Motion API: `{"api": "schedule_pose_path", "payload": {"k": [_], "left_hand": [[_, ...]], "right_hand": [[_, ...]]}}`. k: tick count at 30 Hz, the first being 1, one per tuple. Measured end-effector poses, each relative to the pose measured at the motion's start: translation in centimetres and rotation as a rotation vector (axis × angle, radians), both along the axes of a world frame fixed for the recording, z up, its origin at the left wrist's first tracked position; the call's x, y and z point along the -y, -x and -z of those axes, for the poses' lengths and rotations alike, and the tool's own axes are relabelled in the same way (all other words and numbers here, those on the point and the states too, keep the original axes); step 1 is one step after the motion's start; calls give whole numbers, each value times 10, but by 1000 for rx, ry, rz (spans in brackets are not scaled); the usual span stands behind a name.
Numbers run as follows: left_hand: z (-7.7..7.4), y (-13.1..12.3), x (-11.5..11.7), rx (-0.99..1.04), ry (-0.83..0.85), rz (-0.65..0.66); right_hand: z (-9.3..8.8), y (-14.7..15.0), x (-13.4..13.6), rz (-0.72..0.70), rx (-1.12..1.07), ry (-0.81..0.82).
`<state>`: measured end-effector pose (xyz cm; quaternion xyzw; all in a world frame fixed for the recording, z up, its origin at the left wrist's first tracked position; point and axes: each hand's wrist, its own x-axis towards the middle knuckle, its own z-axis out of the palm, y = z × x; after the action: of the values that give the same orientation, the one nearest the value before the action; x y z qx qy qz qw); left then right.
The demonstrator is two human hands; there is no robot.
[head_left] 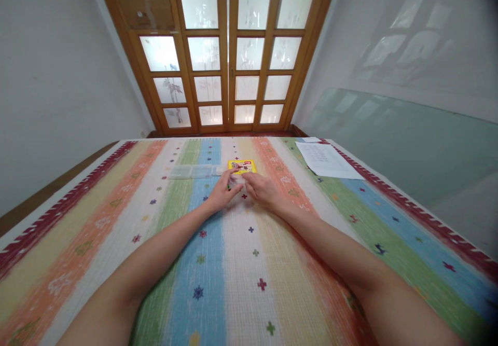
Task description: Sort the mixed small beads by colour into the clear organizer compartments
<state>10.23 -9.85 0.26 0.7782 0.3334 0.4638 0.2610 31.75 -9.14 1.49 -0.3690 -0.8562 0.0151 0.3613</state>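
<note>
Near the table's far side, my left hand (222,193) and my right hand (262,189) come close together. Between their fingers is a small, clear, whitish plastic piece (236,179); its exact kind is too small to tell. My left fingers and thumb curve around its left side, and a speck of green shows there. My right fingers are bent closed against its right side. Just beyond the fingertips lies a yellow packet (241,166) with red and brown print, its near edge partly covered. A clear plastic box with compartments (190,171) lies flat to the left of my left hand.
A striped, patterned tablecloth (249,263) covers the table. Printed white sheets (329,159) lie at the far right. Beyond the table stand wooden doors with glass panes (229,76); a pale glass panel (404,138) leans along the right wall.
</note>
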Motion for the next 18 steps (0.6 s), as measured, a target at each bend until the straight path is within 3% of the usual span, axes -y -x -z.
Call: {"api": "schedule_pose_path", "payload": {"k": [4,7,11,15,18], "left_hand": [[-1,-2,5,-12,12,70],[-5,-2,7,1,15,92],[-12,-1,9,-14,-15,145],[-14,1,9,-39,-59,178],[-10,4,3,-3,-24,166]], "right_hand": [[-8,-3,1,144,-119,110],[-17,-5,0,147,-270,168],[-18,-7,-7,127,-547,391],[-11,-9,-14,104,-609,602],[-11,-7,-13,76,-638,660]]}}
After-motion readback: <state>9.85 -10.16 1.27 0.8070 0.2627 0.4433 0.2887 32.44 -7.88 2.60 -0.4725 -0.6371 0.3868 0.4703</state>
